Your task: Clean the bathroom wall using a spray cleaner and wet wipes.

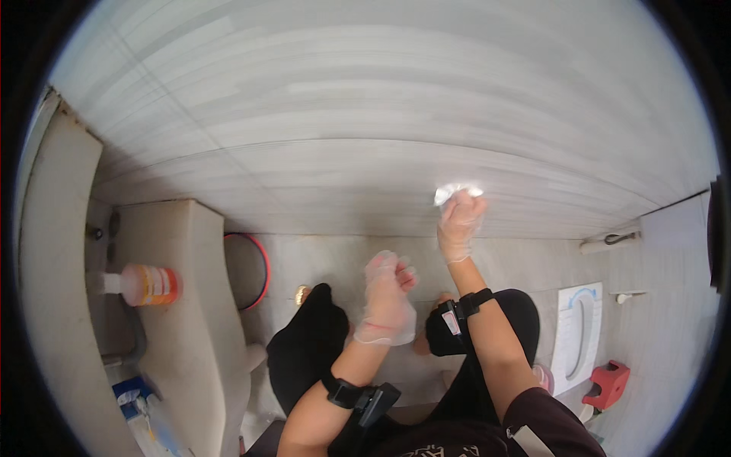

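Observation:
My right hand (461, 220), in a clear plastic glove, presses a crumpled white cloth or wipe (457, 192) against the grey tiled wall (365, 185), low down and near the floor. My left hand (389, 280), gloved the same way, hangs over my lap away from the wall. Its fingers are curled and I see nothing in them, though the palm side is partly hidden. Both wrists carry black straps with small devices.
At left, an orange-labelled bottle (151, 284) lies or stands by a pale ledge (208, 320). A red-rimmed round basin (265, 268) is on the floor beyond it. A squat toilet (581, 337) and a red plastic stool (610, 384) are at right.

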Motion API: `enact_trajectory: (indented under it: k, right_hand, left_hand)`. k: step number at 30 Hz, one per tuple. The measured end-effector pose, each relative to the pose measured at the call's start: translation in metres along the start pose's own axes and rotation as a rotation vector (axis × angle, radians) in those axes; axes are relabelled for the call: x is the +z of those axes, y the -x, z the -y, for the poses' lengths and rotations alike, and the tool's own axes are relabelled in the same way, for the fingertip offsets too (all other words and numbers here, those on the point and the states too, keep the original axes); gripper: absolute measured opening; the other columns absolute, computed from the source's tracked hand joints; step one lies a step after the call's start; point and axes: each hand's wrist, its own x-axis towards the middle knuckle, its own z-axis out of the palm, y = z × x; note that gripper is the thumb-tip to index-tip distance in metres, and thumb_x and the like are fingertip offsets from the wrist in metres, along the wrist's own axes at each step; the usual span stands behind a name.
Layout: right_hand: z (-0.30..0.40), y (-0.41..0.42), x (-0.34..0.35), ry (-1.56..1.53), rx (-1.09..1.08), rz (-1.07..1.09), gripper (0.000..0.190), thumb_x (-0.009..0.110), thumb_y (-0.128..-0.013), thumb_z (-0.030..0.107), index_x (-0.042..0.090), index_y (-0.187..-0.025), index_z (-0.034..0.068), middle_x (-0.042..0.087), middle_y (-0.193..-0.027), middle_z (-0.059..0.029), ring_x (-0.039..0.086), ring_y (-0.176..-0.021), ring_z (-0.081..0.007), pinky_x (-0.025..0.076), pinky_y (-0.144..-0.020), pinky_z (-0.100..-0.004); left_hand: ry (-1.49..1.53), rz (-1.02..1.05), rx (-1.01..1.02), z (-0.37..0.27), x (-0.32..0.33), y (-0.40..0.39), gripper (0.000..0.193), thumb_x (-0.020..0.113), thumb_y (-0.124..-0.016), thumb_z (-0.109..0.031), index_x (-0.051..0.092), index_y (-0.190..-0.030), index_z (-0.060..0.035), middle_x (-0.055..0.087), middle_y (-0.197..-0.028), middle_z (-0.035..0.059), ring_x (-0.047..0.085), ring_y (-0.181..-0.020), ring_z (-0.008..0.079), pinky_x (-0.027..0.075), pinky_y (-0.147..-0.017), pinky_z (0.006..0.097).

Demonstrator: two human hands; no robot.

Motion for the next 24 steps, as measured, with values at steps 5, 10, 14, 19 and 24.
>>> enact_trajectory:
  k: [5,10,14,19,24]
  right_hand:
    - [-0.020,0.057,0.035,-0.202,0.051,0.228,0.011,0.048,-0.081,0.014,0.049,-0.087,0.004,0.046,-0.085,-0.0169,0.046,-0.077,-0.0348,0.038,-0.069,-0.0408]
    - [-0.046,0.005,0.002,-0.695,0.554,0.608,0.019,0.044,-0.087,0.019,0.051,-0.094,0.003,0.053,-0.085,-0.0066,0.052,-0.075,-0.0181,0.043,-0.066,-0.0298]
    - [-0.012,-0.025,-0.041,-1.376,1.129,0.643,0.019,0.046,-0.088,0.016,0.048,-0.100,0.003,0.053,-0.091,-0.0054,0.054,-0.081,-0.0149,0.046,-0.071,-0.0282]
    - [-0.023,-0.026,-0.044,-1.515,1.466,0.621,0.020,0.048,-0.088,0.016,0.047,-0.102,0.002,0.052,-0.096,-0.0064,0.052,-0.088,-0.0167,0.047,-0.077,-0.0317]
    - [-0.019,-0.028,-0.047,-1.510,1.482,0.587,0.022,0.049,-0.088,0.017,0.047,-0.104,0.003,0.052,-0.098,-0.0068,0.052,-0.089,-0.0188,0.047,-0.077,-0.0323]
  left_hand:
    - [0.071,0.011,0.025,-0.014,-0.006,0.009,0.022,0.048,-0.087,-0.020,0.043,-0.104,-0.0079,0.049,-0.086,0.0044,0.049,-0.071,0.0152,0.046,-0.070,0.0305]
    - [0.254,0.050,0.163,-0.074,0.010,0.040,0.021,0.049,-0.086,-0.021,0.042,-0.100,-0.0071,0.047,-0.083,0.0053,0.050,-0.073,0.0175,0.046,-0.071,0.0316]
    - [0.176,-0.114,0.552,-0.136,-0.028,0.073,0.021,0.055,-0.083,-0.020,0.040,-0.092,-0.0078,0.043,-0.077,0.0036,0.046,-0.068,0.0155,0.044,-0.069,0.0315]
    - [-0.338,-0.441,1.484,-0.200,-0.128,0.075,0.073,0.067,-0.074,-0.034,0.028,-0.123,0.0019,0.042,-0.116,0.0093,0.042,-0.105,0.0179,0.034,-0.092,0.0331]
    - [-0.814,-0.937,1.418,-0.271,-0.162,0.068,0.085,0.073,-0.066,-0.040,0.030,-0.123,0.0072,0.039,-0.126,0.0148,0.041,-0.112,0.0222,0.034,-0.093,0.0330]
